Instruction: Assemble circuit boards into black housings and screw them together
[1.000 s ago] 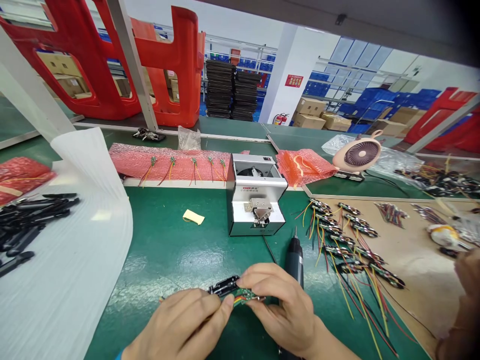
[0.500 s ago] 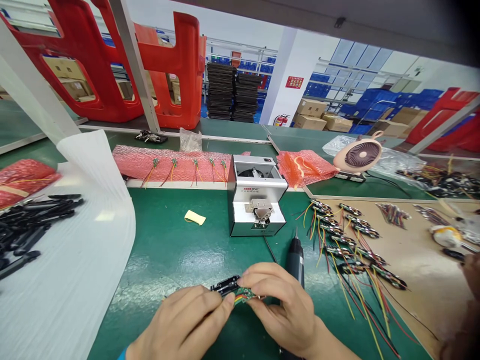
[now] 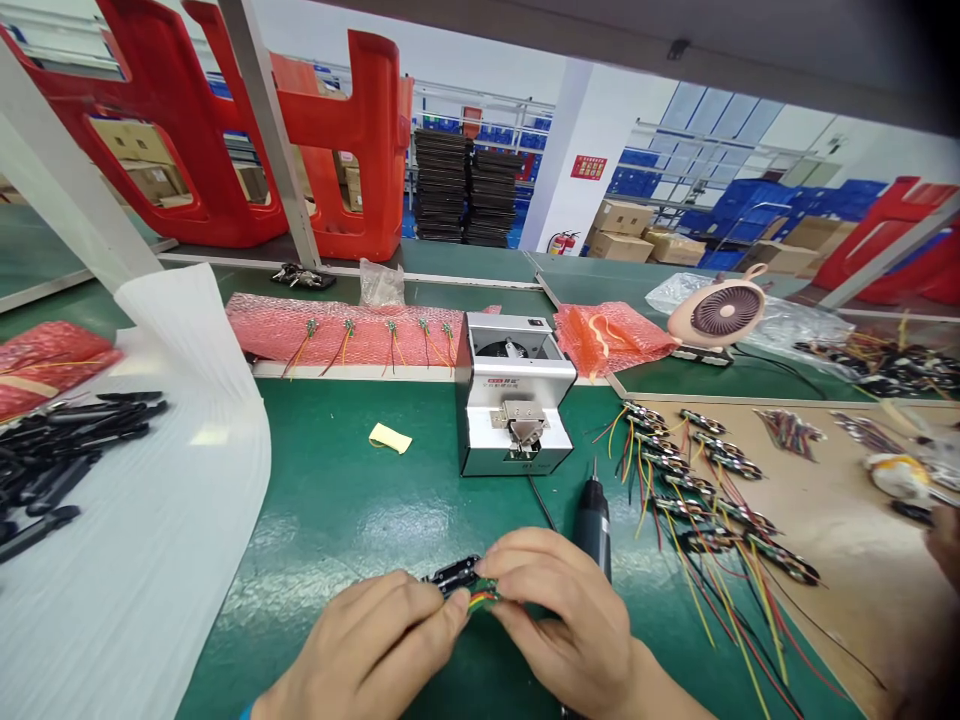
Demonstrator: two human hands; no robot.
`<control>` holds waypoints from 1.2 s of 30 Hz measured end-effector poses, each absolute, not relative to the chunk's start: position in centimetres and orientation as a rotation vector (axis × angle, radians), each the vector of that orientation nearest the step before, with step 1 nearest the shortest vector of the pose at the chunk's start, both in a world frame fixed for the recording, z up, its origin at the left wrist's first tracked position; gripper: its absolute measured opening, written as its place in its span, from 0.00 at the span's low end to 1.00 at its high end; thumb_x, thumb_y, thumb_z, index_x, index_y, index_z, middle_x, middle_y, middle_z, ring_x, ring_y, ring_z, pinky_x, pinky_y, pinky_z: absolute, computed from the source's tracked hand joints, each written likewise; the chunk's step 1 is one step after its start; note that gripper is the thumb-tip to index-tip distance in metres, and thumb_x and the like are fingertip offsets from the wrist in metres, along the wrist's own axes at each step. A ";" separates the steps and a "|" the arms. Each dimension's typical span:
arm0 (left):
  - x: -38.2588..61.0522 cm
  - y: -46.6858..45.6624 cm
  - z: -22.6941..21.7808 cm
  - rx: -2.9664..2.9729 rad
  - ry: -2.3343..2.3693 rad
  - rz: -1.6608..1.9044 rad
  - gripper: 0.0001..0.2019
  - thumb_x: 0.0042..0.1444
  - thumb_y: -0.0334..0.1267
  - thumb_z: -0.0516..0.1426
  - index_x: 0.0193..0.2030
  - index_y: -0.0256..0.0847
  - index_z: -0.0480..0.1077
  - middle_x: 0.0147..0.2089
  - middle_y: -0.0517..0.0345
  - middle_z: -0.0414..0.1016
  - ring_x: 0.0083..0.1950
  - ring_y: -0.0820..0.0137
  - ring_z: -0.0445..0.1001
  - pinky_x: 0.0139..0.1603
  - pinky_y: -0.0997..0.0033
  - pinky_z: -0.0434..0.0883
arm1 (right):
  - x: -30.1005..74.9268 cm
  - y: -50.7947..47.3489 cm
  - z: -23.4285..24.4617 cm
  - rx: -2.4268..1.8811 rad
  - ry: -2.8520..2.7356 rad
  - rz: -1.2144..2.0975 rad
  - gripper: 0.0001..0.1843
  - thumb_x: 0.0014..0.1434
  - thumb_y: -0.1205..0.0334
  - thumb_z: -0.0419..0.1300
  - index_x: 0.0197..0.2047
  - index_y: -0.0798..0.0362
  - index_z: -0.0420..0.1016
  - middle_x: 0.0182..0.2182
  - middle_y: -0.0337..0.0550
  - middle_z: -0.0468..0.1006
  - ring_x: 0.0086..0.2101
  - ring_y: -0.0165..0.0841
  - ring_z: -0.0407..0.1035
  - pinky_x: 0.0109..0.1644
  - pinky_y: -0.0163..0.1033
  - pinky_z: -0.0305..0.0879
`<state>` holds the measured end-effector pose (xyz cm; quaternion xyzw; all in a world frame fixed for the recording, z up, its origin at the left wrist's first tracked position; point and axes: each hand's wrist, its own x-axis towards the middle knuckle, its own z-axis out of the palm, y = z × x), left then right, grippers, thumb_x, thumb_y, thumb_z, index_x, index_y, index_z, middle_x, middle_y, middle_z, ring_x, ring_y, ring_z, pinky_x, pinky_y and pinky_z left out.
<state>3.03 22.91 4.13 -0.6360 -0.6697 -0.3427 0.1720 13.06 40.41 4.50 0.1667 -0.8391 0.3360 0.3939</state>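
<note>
Pinching one black part [image 3: 452,576] with its coloured wires, your left hand [image 3: 367,650] and right hand [image 3: 559,620] both close on it at the near edge of the green worktop [image 3: 337,510]. One electric screwdriver [image 3: 592,522] lies just beyond your right hand; one screw feeder [image 3: 514,405] stands farther ahead, five wired boards [image 3: 388,326] beyond it, leftward.

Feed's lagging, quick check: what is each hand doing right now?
Left hand: closed, pinching the black part.
Right hand: closed on the wired board at that part's end.
</note>
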 end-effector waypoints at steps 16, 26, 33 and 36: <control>1.4 25.1 4.5 -0.695 -3.040 -2.670 0.19 0.45 0.51 0.64 0.30 0.36 0.68 0.24 0.66 0.59 0.22 0.80 0.49 0.19 0.80 0.47 | 11.7 41.3 4.0 0.378 -2.524 0.421 0.05 0.60 0.69 0.56 0.39 0.56 0.72 0.34 0.42 0.77 0.35 0.32 0.68 0.38 0.38 0.63; 1.5 23.7 3.1 -0.550 -3.222 -2.684 0.25 0.43 0.56 0.64 0.33 0.34 0.68 0.26 0.57 0.73 0.30 0.72 0.71 0.38 0.71 0.70 | 11.6 40.5 2.7 0.349 -2.755 0.624 0.03 0.59 0.65 0.56 0.39 0.52 0.69 0.33 0.38 0.76 0.33 0.30 0.70 0.37 0.35 0.62; 0.8 24.3 2.5 -0.787 -3.091 -2.681 0.22 0.44 0.55 0.64 0.31 0.34 0.69 0.30 0.58 0.71 0.34 0.71 0.71 0.40 0.72 0.68 | 11.7 40.7 2.6 0.210 -2.837 0.655 0.05 0.59 0.66 0.56 0.40 0.49 0.69 0.36 0.38 0.76 0.36 0.32 0.70 0.36 0.35 0.60; 0.8 24.0 2.5 -0.892 -3.094 -2.596 0.21 0.47 0.54 0.62 0.33 0.34 0.70 0.28 0.59 0.70 0.31 0.73 0.68 0.35 0.74 0.66 | 11.7 40.7 2.7 0.238 -2.789 0.664 0.04 0.60 0.64 0.56 0.40 0.50 0.69 0.37 0.39 0.76 0.37 0.32 0.70 0.37 0.35 0.61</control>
